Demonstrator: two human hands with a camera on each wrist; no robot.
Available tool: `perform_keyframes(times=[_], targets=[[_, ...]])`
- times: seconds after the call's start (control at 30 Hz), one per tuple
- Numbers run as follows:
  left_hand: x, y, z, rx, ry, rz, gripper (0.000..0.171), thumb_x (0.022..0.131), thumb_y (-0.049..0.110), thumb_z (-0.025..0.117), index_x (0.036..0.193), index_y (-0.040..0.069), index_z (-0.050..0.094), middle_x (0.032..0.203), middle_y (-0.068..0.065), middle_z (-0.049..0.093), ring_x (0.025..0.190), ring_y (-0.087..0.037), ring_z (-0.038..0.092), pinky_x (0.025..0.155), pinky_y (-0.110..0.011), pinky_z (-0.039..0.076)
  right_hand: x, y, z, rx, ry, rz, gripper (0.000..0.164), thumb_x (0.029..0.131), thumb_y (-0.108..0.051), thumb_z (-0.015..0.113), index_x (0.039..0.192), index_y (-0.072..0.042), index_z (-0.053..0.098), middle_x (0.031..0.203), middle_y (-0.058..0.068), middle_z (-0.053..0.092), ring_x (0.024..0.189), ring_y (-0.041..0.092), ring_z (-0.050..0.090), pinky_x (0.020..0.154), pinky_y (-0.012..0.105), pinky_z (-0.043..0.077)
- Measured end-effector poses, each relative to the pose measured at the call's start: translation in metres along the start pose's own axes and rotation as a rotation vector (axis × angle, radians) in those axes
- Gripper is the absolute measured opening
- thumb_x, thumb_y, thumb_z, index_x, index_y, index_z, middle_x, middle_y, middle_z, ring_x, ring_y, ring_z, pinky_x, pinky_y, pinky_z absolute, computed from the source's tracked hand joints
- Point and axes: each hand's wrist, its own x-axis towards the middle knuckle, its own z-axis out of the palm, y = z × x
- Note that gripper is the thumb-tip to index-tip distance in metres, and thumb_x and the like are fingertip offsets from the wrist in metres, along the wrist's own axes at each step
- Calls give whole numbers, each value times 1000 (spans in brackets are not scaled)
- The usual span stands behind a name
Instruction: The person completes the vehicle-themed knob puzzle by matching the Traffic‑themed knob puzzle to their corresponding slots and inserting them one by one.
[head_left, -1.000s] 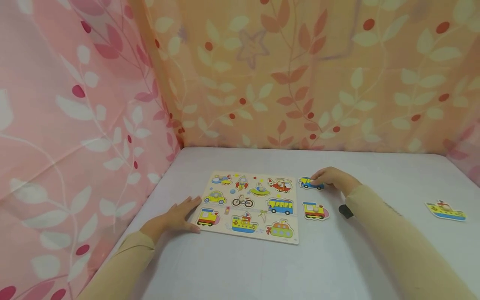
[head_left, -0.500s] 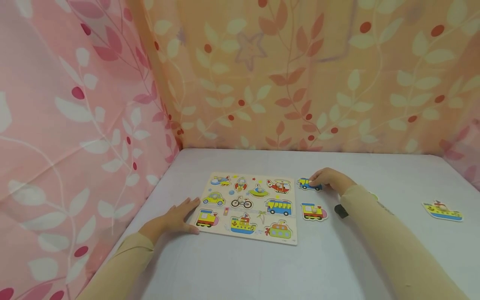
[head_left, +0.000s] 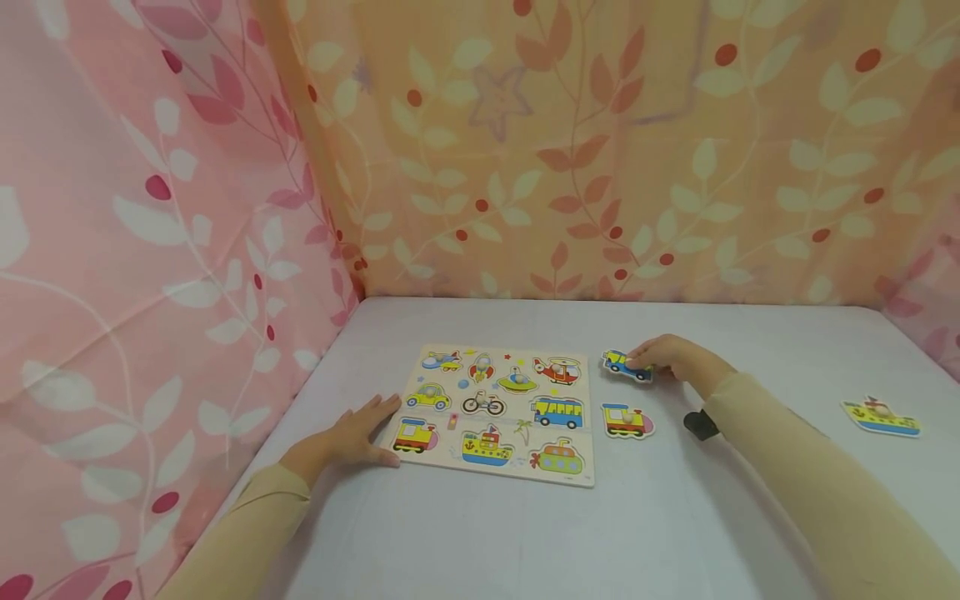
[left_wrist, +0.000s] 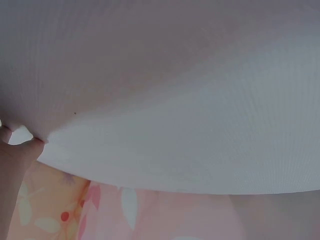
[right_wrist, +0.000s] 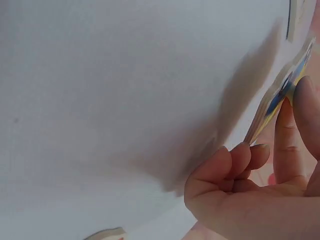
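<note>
Beside the left edge of a wooden puzzle board (head_left: 471,418), my left hand (head_left: 360,433) rests with fingers spread and straight, fingertips at the board's edge. In the left wrist view only part of that hand (left_wrist: 22,152) shows. My right hand (head_left: 678,358) pinches a blue and yellow bus puzzle piece (head_left: 617,364) beyond the board's upper right corner. The right wrist view shows the bus piece (right_wrist: 274,106) tilted off the table, its shadow alongside, between thumb and finger. A train piece (head_left: 627,422) lies flat just right of the board.
Farther right on the white table lies a boat piece (head_left: 881,417). Several knobbed pieces, such as a helicopter (head_left: 557,372) and a car (head_left: 429,397), sit on the board. A black object (head_left: 701,425) is at my right wrist. Floral curtains (head_left: 600,167) stand behind and at the left.
The bus piece has tilted and risen off the table in my right hand, shifting slightly right. The left hand stays at the board's left edge.
</note>
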Motion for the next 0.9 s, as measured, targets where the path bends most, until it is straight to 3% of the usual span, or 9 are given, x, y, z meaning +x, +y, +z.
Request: perform_keyframes(times=[0.47,0.63,0.9], targets=[[-1,-1,-2,-5,-2,26,109,73,49,81,154,4,23,159,-18,20,146,-41,8,111,-65,5,-31,-15,14,15,-3,-43,45,89,-24,72,125,1,62,116,18,53,99,29,41,74,32,38],[-2,-2,-2,-9,5,50,108,74,48,81,153,2,23,159,-19,20,145,-42,9,111,-67,5,-35,-18,21,-3,-9,-63,44,89,-25,72,123,1,63,110,16,56,96,27,43,72,30,37],[-1,-2,-1,-16,-1,34,109,73,48,81,153,3,23,159,-19,19,145,-42,8,111,-67,5,-39,-21,32,-25,-40,-122,41,87,-24,75,119,0,66,103,12,56,88,24,43,67,29,34]])
